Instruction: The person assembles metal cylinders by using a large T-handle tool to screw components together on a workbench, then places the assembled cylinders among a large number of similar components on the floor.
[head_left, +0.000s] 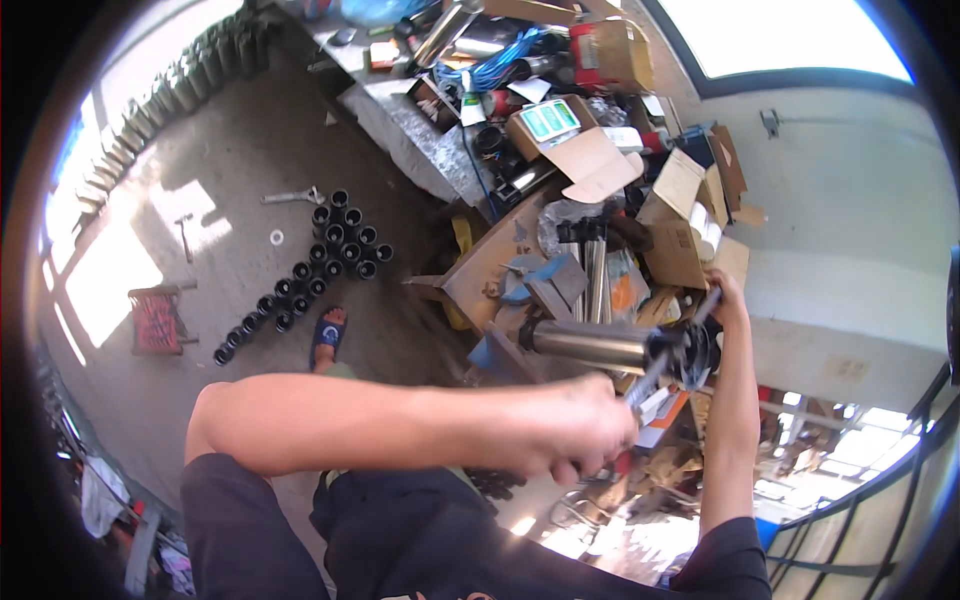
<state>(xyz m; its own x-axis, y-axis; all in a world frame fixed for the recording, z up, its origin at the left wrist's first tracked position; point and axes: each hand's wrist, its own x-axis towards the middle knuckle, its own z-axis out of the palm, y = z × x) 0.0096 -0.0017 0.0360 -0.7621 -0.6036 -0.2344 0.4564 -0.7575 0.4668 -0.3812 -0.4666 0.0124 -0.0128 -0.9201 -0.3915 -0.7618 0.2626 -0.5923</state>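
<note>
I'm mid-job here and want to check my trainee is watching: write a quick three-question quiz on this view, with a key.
1. True or false: the left hand grips a metal bar.
2. What colour is the fitting at the end of the steel cylinder nearer the right hand?
A) red
B) black
C) yellow
3. Fill in: on the floor, just left of the top of the cluster of black cylindrical parts, lies a metal ____.

Key: 1. True. 2. B. 3. Wrench.
</note>
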